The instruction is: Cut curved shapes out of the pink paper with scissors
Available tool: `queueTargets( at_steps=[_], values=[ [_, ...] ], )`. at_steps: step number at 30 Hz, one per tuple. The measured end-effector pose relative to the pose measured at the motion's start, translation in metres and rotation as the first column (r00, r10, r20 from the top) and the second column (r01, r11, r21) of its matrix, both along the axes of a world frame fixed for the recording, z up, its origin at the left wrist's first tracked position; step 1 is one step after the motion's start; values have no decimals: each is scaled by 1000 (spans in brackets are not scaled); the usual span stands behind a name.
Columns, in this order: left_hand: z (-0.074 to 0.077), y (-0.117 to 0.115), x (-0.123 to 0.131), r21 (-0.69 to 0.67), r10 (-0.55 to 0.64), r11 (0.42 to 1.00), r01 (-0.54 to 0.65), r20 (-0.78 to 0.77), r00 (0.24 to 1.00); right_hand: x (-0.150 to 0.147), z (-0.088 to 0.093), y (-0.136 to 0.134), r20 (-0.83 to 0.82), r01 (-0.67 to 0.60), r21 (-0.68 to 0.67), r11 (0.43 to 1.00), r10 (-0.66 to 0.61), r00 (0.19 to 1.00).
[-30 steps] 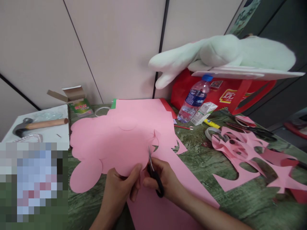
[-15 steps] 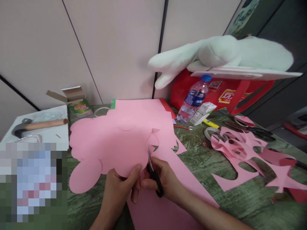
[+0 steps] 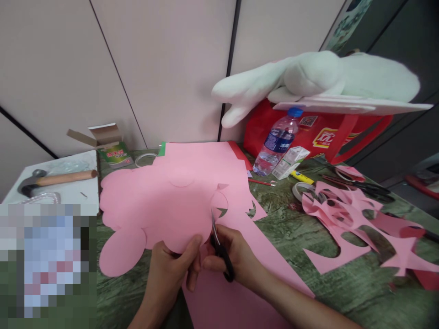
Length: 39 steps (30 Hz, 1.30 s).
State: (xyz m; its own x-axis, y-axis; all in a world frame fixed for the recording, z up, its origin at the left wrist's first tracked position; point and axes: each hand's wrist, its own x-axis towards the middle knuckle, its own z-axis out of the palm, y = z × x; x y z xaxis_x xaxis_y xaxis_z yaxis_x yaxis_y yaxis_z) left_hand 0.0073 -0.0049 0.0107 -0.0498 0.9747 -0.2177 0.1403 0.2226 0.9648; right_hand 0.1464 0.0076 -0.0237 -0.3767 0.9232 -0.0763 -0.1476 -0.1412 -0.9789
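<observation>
From where I stand, a pale panelled wall [image 3: 164, 68] rises behind a green, marbled table [image 3: 274, 256]. Big pink paper [image 3: 164, 201] covers the middle of the tabletop, lobed like a cloud along its left side, with a straight-edged part running toward the person under the right forearm. A white plush toy [image 3: 377, 75] lies at the upper right, above a red bag [image 3: 255, 132] with looped handles. Pink scraps [image 3: 329, 262], full of curved cut-outs, spread over the table's right side. The left hand [image 3: 168, 267] pinches the paper's near edge, thumb on top; just beside it, the right hand [image 3: 240, 253] is closed around the black handles of a pair of scissors [image 3: 224, 258]. Their blades point away from the person, by a round outline and a small opening in the paper; I can't tell whether they're parted. A clear bottle [image 3: 279, 139] leans beside a small carton [image 3: 291, 162], while a wooden-handled hammer [image 3: 66, 177] rests on a white surface at the left. Smaller still are a tape roll [image 3: 299, 193], a yellow glue stick [image 3: 302, 177] and a thin red pencil [image 3: 262, 182].
</observation>
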Motion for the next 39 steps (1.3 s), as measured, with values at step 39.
queueTargets(
  at_steps=[39],
  values=[
    [5, -2, 2, -27, 0, 1000, -1, -24, 1000, 0, -9, -1, -19, 10, 50, 999, -9, 1000]
  ],
)
